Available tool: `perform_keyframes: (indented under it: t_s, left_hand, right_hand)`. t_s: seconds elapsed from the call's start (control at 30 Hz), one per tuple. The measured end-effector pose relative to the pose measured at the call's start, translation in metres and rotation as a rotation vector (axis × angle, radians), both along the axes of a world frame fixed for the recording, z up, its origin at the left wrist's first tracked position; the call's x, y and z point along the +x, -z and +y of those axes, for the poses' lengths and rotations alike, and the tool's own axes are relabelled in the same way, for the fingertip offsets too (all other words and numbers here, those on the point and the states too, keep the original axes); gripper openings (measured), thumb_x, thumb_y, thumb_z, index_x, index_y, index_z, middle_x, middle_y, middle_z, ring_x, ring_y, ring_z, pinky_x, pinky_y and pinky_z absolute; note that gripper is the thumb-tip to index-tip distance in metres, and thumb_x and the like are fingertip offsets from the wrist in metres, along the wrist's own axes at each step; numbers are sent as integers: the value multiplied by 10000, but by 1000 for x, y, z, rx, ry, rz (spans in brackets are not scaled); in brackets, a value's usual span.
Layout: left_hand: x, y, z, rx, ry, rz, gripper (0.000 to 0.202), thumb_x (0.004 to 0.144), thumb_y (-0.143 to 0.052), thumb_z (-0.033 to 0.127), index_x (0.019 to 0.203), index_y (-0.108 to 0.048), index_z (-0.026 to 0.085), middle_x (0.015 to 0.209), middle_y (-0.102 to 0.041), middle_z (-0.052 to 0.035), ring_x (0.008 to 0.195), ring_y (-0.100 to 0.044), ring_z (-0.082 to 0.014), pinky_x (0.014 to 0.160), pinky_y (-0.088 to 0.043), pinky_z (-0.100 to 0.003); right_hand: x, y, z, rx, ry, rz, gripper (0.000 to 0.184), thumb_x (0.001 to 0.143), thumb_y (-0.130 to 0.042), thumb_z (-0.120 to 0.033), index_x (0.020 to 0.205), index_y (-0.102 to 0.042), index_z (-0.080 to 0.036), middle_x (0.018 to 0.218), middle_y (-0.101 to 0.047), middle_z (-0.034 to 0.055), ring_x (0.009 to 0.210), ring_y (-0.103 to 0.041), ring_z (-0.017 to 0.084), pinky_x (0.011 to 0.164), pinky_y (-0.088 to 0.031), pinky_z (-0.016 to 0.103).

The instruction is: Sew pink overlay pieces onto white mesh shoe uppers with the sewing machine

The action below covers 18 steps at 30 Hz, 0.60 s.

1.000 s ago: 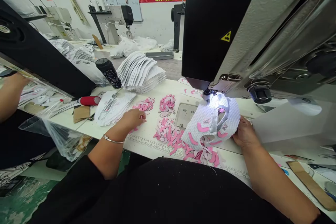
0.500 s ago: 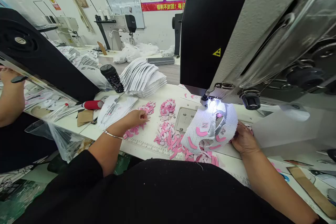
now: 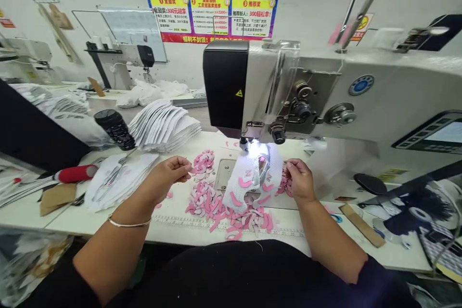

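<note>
A white mesh shoe upper with pink curved pieces and N marks lies under the lit needle area of the sewing machine. My left hand hovers left of the loose pink pieces, fingertips pinched together; whatever they hold is too small to make out. At the upper's right edge, my right hand is closed with thumb and forefinger together, beside a smaller heap of pink pieces. I cannot tell what sits between those fingertips.
A fanned stack of white uppers stands behind my left hand, beside a black tumbler. Flat white pieces with scissors on top lie left, near a red-handled tool. A printed ruler runs along the table's front.
The view has swung right, showing more of the machine. My left hand has lifted off the pink pieces. My right hand has come out from behind the upper's edge.
</note>
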State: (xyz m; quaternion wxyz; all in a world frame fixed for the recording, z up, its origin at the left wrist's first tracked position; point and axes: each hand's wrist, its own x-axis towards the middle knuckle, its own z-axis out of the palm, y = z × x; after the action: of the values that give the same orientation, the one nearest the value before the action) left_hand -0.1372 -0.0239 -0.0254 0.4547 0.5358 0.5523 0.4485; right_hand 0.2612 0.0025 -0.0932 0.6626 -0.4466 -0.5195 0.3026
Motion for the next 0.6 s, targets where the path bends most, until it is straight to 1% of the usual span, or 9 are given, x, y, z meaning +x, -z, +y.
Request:
perform_keyframes:
  t_s: [0.07,0.17,0.2,0.23,0.27,0.33,0.4,0.47,0.6]
  left_hand:
    - [27,-16,2,-1,91,-103,364,734,-791,456,856,-567,196,726,-651,-8,667,-623,-147,644,-485,-275]
    - [69,-37,7,9,190,-160,313,783,-758,433,868,-559,207,778,-692,-17,681,-632,-143,667,-487,-280]
    - [82,-42,10,11,218,-171,299,783,-760,422,869,-570,207,779,-697,-17,692,-631,-144,678,-486,-281]
    - [93,-45,13,14,244,-172,289,778,-764,412,862,-583,204,780,-700,-20,707,-630,-148,689,-482,-284]
    - [103,-47,15,22,266,-163,282,767,-772,407,849,-599,199,775,-699,-23,723,-628,-155,698,-477,-287]
    - [118,-47,20,50,270,-118,273,747,-778,411,814,-632,191,770,-686,-27,754,-619,-170,711,-460,-295]
    - [128,-44,24,69,220,-68,268,731,-777,420,801,-660,190,782,-667,-23,775,-601,-177,725,-447,-301]
    - [133,-39,27,62,167,-53,254,717,-778,408,814,-670,199,825,-656,-14,790,-585,-173,751,-445,-305]
    - [139,-34,31,37,167,-58,221,699,-775,379,798,-662,218,828,-641,-8,771,-573,-173,731,-455,-303]
  right_hand:
    - [-1,-17,-9,113,65,-128,122,846,-620,-319,931,-682,-257,816,-647,13,757,-610,177,742,-548,355]
    - [-12,-45,-22,240,-5,-364,151,756,-714,-244,902,-726,-281,925,-690,30,974,-622,247,977,-483,468]
    - [-17,-54,-24,291,-60,-478,206,752,-710,-199,935,-727,-291,994,-700,29,1028,-617,251,1017,-460,472]
    - [-23,-62,-25,402,-122,-740,296,790,-655,-169,1056,-698,-292,1113,-685,43,1106,-599,258,1042,-439,488]
    - [-29,-67,-25,498,-136,-930,357,802,-627,-144,1135,-660,-271,1198,-658,66,1164,-575,267,1058,-421,498]
    - [-38,-73,-21,593,-100,-1124,397,824,-583,-116,1199,-599,-244,1256,-631,85,1171,-568,259,1053,-419,491]
    - [-43,-71,-16,618,-56,-1162,379,839,-561,-103,1190,-573,-245,1243,-641,77,1132,-585,244,1033,-435,474]
    - [-46,-65,-11,628,-31,-1129,359,854,-550,-94,1173,-561,-256,1211,-660,65,1110,-601,236,1009,-460,461]
    - [-49,-52,-4,684,12,-997,381,856,-557,-68,1178,-542,-271,1122,-680,65,1095,-627,236,963,-520,458]
